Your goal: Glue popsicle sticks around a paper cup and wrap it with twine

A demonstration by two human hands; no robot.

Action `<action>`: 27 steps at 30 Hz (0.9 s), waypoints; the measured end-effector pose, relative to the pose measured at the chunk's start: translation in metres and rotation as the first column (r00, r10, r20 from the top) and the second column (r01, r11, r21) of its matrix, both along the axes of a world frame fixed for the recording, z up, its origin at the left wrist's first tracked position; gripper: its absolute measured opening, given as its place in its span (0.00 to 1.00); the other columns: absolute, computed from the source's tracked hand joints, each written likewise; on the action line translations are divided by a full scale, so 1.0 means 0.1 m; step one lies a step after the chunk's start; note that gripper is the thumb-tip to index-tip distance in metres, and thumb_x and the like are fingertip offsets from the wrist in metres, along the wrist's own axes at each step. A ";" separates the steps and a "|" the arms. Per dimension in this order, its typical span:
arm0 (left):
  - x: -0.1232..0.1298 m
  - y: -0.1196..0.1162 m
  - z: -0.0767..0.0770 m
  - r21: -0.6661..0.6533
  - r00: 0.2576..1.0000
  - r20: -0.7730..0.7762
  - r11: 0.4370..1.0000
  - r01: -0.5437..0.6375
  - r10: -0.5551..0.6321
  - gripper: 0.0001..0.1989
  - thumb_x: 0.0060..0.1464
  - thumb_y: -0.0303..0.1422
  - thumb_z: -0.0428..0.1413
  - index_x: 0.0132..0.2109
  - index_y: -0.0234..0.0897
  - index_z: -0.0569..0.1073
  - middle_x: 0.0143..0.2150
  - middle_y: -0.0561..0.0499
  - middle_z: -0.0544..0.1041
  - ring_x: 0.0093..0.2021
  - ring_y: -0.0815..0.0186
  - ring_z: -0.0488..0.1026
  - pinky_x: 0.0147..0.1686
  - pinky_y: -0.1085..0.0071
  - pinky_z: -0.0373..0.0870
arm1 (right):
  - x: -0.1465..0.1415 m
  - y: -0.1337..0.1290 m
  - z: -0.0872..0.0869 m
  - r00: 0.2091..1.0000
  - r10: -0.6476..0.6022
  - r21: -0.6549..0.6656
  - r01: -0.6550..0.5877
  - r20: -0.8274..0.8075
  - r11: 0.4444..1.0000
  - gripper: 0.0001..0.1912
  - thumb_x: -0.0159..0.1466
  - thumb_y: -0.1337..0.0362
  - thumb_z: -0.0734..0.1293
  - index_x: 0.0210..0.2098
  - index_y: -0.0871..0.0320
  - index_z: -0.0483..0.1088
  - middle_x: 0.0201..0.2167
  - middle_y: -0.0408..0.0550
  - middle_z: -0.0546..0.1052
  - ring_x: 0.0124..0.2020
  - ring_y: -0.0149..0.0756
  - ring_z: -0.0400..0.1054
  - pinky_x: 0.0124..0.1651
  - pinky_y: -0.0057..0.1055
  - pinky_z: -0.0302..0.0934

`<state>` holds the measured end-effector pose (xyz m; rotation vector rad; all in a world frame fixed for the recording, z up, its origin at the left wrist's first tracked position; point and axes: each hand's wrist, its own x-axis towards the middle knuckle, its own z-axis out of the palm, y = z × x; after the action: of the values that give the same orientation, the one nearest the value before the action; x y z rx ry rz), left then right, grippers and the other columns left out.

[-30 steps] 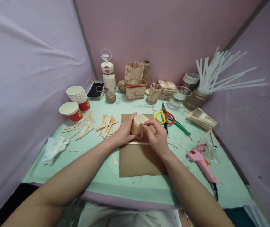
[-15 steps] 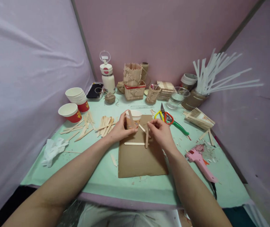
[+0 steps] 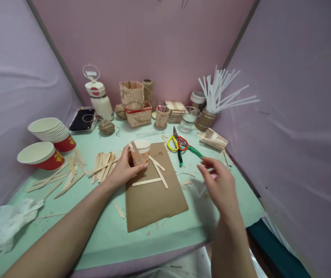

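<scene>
My left hand (image 3: 127,166) is wrapped around the left side of a small printed paper cup (image 3: 143,154), with a craft stick (image 3: 137,150) slanting up its side. The cup stands at the top left of a brown cardboard sheet (image 3: 156,204). Craft sticks lie on the sheet: one level (image 3: 146,182), one slanted (image 3: 160,174), and a third (image 3: 157,162) beside the cup. To the right of the sheet, my right hand (image 3: 220,185) is curled above the table. A bit of pink glue gun (image 3: 213,175) shows between its fingers; the rest is hidden behind the hand.
Scissors (image 3: 177,143) and green-handled pliers (image 3: 194,150) lie beyond the sheet. Loose craft sticks (image 3: 103,166), red paper bowls (image 3: 48,156) and crumpled tissue (image 3: 14,222) are at left. Along the back stand a bottle (image 3: 101,104), woodcraft baskets (image 3: 138,115), a water cup (image 3: 188,121) and glue sticks (image 3: 217,90).
My right hand has let go of a craft stick, now slanted on the cardboard, and moved right to the pink glue gun. My left hand still holds the cup. The view has turned right.
</scene>
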<state>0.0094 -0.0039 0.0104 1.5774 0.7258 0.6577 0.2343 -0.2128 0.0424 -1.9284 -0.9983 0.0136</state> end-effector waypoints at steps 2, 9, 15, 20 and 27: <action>0.00 -0.03 0.03 -0.027 1.000 0.001 1.000 -0.004 0.004 0.41 0.44 0.40 0.70 0.61 0.42 0.59 0.62 0.40 0.72 0.62 0.50 0.72 0.63 0.48 0.67 | 0.20 -0.39 -0.15 0.987 -0.135 -0.165 0.149 0.092 0.975 0.23 0.63 0.47 0.65 0.48 0.57 0.75 0.45 0.57 0.79 0.45 0.50 0.72 0.50 0.48 0.64; 0.02 -0.07 0.03 -0.126 0.996 0.074 0.990 0.056 -0.047 0.40 0.44 0.40 0.71 0.59 0.41 0.59 0.61 0.39 0.73 0.62 0.50 0.72 0.63 0.49 0.66 | 0.61 -0.83 -0.69 0.961 -0.139 -0.539 0.251 0.239 0.804 0.32 0.58 0.45 0.62 0.49 0.64 0.75 0.46 0.67 0.76 0.49 0.62 0.69 0.53 0.54 0.63; 0.01 -0.04 -0.01 -0.139 0.990 0.107 0.984 0.110 -0.096 0.44 0.44 0.41 0.71 0.63 0.41 0.58 0.61 0.38 0.73 0.63 0.50 0.72 0.63 0.50 0.66 | 0.48 -0.69 -0.57 0.972 -0.175 -0.394 0.225 0.159 0.891 0.35 0.58 0.36 0.60 0.43 0.60 0.75 0.39 0.63 0.75 0.44 0.59 0.69 0.49 0.54 0.65; 0.00 -0.10 0.05 -0.094 0.984 0.117 0.985 0.147 -0.136 0.41 0.45 0.40 0.71 0.62 0.41 0.60 0.62 0.38 0.73 0.62 0.50 0.72 0.61 0.52 0.67 | 0.05 -0.64 -0.27 0.982 -0.185 -0.174 0.178 -0.025 0.969 0.31 0.63 0.36 0.59 0.47 0.55 0.75 0.43 0.58 0.78 0.44 0.51 0.72 0.46 0.45 0.66; 0.00 -0.17 0.05 0.039 0.978 0.031 0.978 0.204 -0.205 0.44 0.45 0.40 0.70 0.65 0.39 0.58 0.65 0.38 0.69 0.64 0.49 0.68 0.62 0.54 0.66 | -0.57 -0.43 -0.26 0.949 -0.015 -0.013 0.011 -0.316 1.000 0.33 0.64 0.35 0.59 0.45 0.58 0.75 0.38 0.57 0.79 0.35 0.46 0.73 0.32 0.38 0.66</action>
<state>0.0092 -0.0210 0.0149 1.6431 0.5196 0.5472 0.1773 -0.2558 0.0162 -1.8684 -0.7706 0.3130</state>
